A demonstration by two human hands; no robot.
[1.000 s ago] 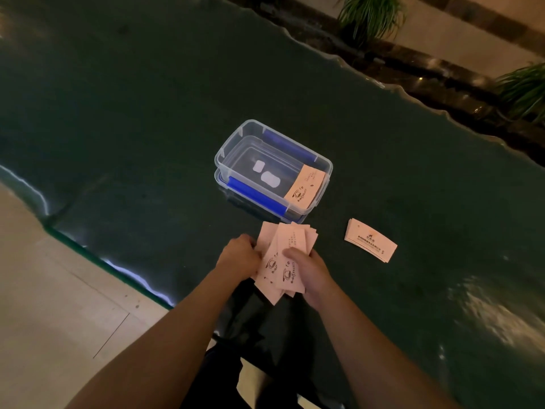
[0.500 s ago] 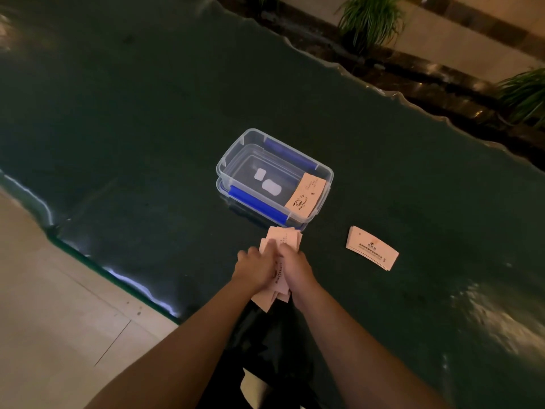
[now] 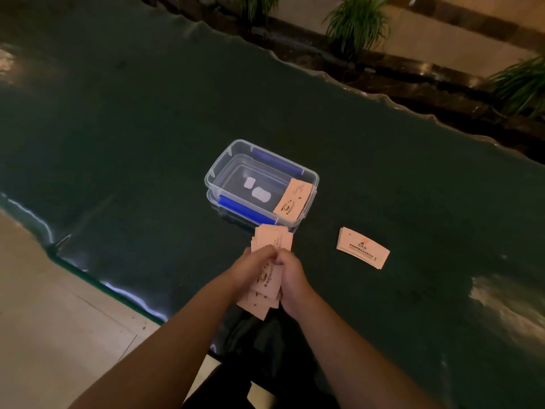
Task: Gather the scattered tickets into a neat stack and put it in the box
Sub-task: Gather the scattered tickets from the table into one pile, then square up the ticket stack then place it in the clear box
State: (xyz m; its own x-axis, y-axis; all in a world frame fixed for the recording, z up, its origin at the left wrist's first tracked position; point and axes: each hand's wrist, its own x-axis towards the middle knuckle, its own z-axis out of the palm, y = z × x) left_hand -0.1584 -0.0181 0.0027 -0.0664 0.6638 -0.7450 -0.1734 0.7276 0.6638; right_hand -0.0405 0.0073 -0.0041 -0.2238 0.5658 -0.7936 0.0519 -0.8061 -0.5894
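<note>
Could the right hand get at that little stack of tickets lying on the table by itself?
Probably yes: the loose stack lies on bare table just to the right of the right hand, nothing between. But that hand, with the left hand, is busy clasping the held tickets.

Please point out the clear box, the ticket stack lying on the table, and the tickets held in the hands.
clear box [image 3: 219,165]: head view, far-left rim.
ticket stack [image 3: 362,251]: head view, top face.
held tickets [image 3: 272,239]: head view, upper end.
</note>
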